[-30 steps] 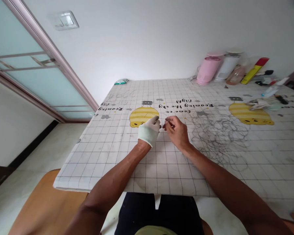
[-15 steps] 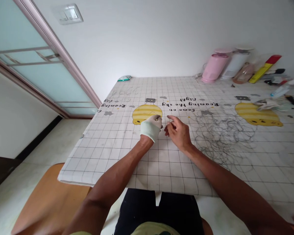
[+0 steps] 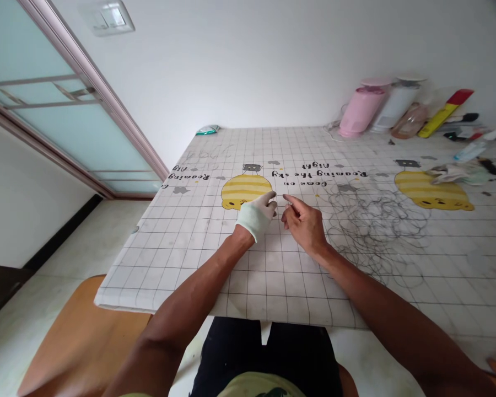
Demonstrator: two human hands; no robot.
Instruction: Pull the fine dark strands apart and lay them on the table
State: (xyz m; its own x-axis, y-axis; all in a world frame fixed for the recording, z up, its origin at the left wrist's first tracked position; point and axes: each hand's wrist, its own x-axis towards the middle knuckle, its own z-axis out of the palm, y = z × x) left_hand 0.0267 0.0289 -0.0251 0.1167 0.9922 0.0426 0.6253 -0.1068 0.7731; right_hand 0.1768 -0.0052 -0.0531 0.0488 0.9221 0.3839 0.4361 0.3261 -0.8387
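Observation:
My left hand (image 3: 257, 214) wears a white glove with a pale green cuff. Its fingers are drawn together over the yellow bear print, and whatever they hold is too small to make out. Close by on the right is my bare right hand (image 3: 305, 220), index finger stretched toward the left fingertips and the other fingers curled in. A narrow gap separates the two hands; no strand between them shows clearly. Just right of my right hand, a loose tangle of thin dark thread-like strands (image 3: 380, 231) spreads over the checked tablecloth (image 3: 182, 242).
Along the wall stand a pink cylinder (image 3: 361, 110), a white cylinder (image 3: 397, 105), a bottle (image 3: 411, 121) and a yellow-red box (image 3: 444, 114). A crumpled glove-like cloth (image 3: 458, 173) lies at right. A small green packet (image 3: 208, 130) sits at the back corner; a wooden chair (image 3: 78, 336) is lower left.
My left hand has turned, its fingers now reaching farther toward the right hand. My right hand keeps nearly the same pose. The view has shifted slightly.

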